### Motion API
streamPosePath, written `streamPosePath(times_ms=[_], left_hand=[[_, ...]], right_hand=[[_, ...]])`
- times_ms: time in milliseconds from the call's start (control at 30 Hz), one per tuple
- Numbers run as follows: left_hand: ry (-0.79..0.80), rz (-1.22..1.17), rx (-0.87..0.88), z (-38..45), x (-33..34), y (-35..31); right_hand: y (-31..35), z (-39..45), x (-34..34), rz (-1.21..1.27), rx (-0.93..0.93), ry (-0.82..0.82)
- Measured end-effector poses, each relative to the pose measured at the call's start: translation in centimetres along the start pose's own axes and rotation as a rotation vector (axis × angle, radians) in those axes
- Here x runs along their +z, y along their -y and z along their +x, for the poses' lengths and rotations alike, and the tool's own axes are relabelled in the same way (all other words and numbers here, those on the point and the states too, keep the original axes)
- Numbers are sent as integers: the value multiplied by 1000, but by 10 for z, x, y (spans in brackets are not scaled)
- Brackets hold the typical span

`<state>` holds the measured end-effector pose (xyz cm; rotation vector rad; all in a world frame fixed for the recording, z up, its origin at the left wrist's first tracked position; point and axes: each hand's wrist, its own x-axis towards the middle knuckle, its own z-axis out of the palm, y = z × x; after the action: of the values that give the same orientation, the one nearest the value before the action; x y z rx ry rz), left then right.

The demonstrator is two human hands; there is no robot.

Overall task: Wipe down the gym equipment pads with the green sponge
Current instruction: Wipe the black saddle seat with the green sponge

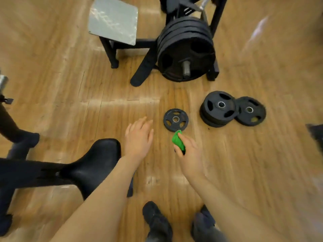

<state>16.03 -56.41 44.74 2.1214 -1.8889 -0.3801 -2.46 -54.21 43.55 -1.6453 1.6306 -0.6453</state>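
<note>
The right hand (189, 151) holds a small, squashed bright green sponge (178, 141). The fingers and thumb curl around it, and the green part sticks out at the top of the hand. The left hand (139, 137) is beside it, held flat with the fingers straight, and it has nothing in it. Both hands are in the air above the shiny brown wooden floor (70, 84).

Just past the sponge, a small round black weight plate (175, 119) lies flat on the floor. To its right sit a short stack of black weight plates (218, 109) and one more black plate (250, 111) touching it. Left of the left hand is a black padded seat (97, 161) on a black frame. Farther away stands a black rack with big black plates (186, 51) on a metal bar. Next to that is a grey metal plate (113, 20) on black legs. The person's dark shoes (157, 222) show at the bottom.
</note>
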Motion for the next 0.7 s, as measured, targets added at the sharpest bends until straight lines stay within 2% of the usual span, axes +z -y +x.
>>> streamPosePath(times_ms=[233, 433, 533, 700], left_hand=[[5, -77, 234, 34, 10, -222], [74, -32, 434, 40, 52, -413], [130, -31, 498, 37, 76, -497], [160, -48, 673, 31, 114, -617]], right_hand=[[-60, 10, -210, -70, -15, -258], [-139, -3, -388, -239, -24, -338], [-180, -13, -458, -312, -40, -369], [-242, -47, -553, -342, 44, -491]])
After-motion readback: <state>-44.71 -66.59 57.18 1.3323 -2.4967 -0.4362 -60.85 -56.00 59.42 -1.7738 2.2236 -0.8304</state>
